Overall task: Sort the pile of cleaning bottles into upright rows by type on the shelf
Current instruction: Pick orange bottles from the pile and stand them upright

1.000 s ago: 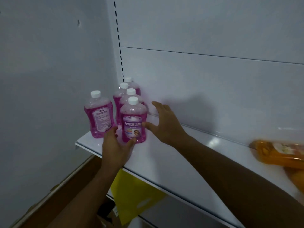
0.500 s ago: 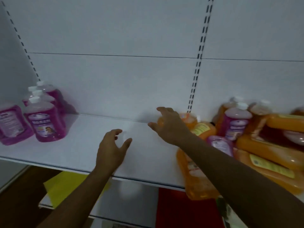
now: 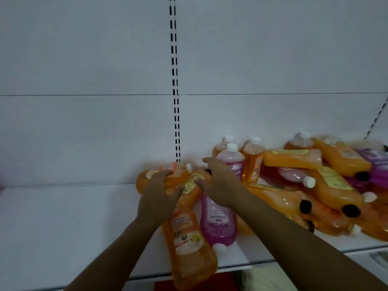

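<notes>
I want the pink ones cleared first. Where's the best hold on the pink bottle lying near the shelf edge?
Probably its wide body, from above: the pink bottle lies flat, cap toward the shelf front, pressed against an orange bottle on its left.

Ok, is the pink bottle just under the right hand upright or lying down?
Lying down: the pink bottle lies flat on the shelf, white cap toward the front edge.

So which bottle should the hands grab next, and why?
Probably the pink bottle lying flat at the front of the pile. The right hand hovers open just above it, while the left hand reaches toward the orange bottle beside it. Closing the right hand round the pink one looks easiest.
</notes>
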The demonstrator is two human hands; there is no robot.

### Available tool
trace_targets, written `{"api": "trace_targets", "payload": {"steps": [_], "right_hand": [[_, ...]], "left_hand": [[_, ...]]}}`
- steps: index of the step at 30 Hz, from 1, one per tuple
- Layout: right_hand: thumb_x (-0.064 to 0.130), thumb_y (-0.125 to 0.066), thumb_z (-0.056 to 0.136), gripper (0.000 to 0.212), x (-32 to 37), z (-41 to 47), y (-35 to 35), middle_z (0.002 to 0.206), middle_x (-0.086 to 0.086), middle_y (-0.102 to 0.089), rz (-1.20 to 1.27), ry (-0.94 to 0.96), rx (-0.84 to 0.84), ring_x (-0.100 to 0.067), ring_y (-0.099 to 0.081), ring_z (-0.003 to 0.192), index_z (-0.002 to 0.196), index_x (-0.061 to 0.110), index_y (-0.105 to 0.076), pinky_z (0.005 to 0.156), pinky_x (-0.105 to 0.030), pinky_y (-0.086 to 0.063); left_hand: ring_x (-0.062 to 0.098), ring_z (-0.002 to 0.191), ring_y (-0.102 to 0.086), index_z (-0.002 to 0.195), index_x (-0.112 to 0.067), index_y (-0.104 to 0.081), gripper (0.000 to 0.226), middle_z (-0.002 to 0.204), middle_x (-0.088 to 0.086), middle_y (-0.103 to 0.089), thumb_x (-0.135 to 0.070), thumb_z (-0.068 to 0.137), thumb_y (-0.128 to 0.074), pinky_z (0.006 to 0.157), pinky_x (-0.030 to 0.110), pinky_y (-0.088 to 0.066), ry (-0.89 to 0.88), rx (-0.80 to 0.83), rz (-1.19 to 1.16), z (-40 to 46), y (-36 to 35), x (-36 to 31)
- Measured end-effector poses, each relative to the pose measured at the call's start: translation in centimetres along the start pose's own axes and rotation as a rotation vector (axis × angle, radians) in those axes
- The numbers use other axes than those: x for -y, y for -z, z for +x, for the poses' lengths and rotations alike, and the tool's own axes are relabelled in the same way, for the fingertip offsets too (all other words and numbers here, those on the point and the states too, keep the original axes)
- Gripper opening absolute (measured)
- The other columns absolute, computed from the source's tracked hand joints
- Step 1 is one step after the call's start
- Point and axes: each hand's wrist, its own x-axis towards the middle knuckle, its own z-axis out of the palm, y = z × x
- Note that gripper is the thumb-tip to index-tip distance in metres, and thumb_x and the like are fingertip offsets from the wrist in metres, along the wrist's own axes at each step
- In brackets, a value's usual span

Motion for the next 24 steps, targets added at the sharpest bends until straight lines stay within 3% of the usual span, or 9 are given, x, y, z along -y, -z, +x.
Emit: {"api": "trace_targets", "payload": {"steps": [2, 5, 9, 11, 16, 20, 24], "right_hand": [[0.038, -0.064, 0.09, 0.064, 0.2, 1.0, -1.1, 0.142, -0.005, -0.043, -0.004, -0.012, 0.011, -0.023, -0.042, 0.13, 0.144, 0.019, -0.035, 0.103, -0.033, -0.039], [0.036, -0.065, 0.09, 0.064, 0.6, 2.6, -2.9, 0.142, -0.005, -0.043, 0.022, -0.056, 0.045, -0.022, -0.044, 0.127, 0.144, 0.021, -0.034, 0.095, -0.027, -0.038], [0.036, -0.066, 0.087, 0.068, 1.2, 4.8, -5.2, 0.141, -0.004, -0.043, 0.021, -0.119, 0.107, -0.023, -0.045, 0.125, 0.144, 0.023, -0.031, 0.093, -0.031, -0.043], [0.039, -0.068, 0.082, 0.069, 1.3, 5.7, -6.1, 0.134, -0.002, -0.048, 0.013, -0.141, 0.121, -0.024, -0.047, 0.123, 0.14, 0.027, -0.033, 0.094, -0.035, -0.046], [0.043, -0.07, 0.074, 0.076, 0.7, 7.1, -8.2, 0.127, -0.004, -0.054, -0.013, -0.168, 0.137, -0.027, -0.051, 0.117, 0.138, 0.03, -0.031, 0.096, -0.045, -0.048], [0.035, -0.078, 0.076, 0.073, 0.7, 7.4, -8.1, 0.124, -0.005, -0.053, 0.02, -0.173, 0.09, -0.023, -0.054, 0.113, 0.138, 0.024, -0.039, 0.095, -0.039, -0.048], [0.029, -0.078, 0.079, 0.076, 1.3, 7.3, -7.9, 0.132, -0.005, -0.048, 0.097, -0.137, 0.016, -0.02, -0.051, 0.118, 0.142, 0.024, -0.036, 0.092, -0.025, -0.045]], "left_hand": [[0.019, 0.121, -0.046, 0.131, -0.018, -0.052, 0.054, 0.128, 0.0, -0.054, -0.039, 0.085, -0.069, 0.095, 0.031, -0.039, -0.002, 0.008, 0.037, 1.0, 0.2, 1.2], [0.026, 0.117, -0.05, 0.127, -0.016, -0.055, 0.057, 0.125, 0.005, -0.056, -0.044, 0.08, -0.071, 0.095, 0.039, -0.043, -0.026, 0.01, 0.091, 2.8, 0.8, 4.2], [0.032, 0.13, -0.041, 0.138, -0.015, -0.046, 0.079, 0.142, 0.011, -0.046, -0.062, 0.075, -0.051, 0.105, 0.049, -0.037, 0.031, 0.103, 0.174, 4.8, 1.3, 7.9], [0.032, 0.137, -0.035, 0.144, -0.012, -0.039, 0.085, 0.147, 0.013, -0.041, -0.062, 0.075, -0.05, 0.109, 0.052, -0.035, 0.036, 0.18, 0.12, 5.3, 1.2, 8.6], [0.027, 0.13, -0.044, 0.143, -0.015, -0.039, 0.08, 0.146, 0.011, -0.036, -0.046, 0.072, -0.059, 0.099, 0.035, -0.04, 0.02, 0.244, 0.027, 5.5, 0.6, 9.6], [0.027, 0.128, -0.047, 0.144, -0.018, -0.04, 0.07, 0.146, 0.01, -0.038, -0.035, 0.083, -0.07, 0.1, 0.038, -0.042, -0.024, 0.232, 0.071, 5.8, 0.5, 10.3], [0.025, 0.127, -0.048, 0.143, -0.019, -0.043, 0.069, 0.143, 0.008, -0.045, -0.05, 0.084, -0.061, 0.1, 0.04, -0.044, -0.045, 0.22, 0.035, 5.5, 0.8, 10.3]]}}
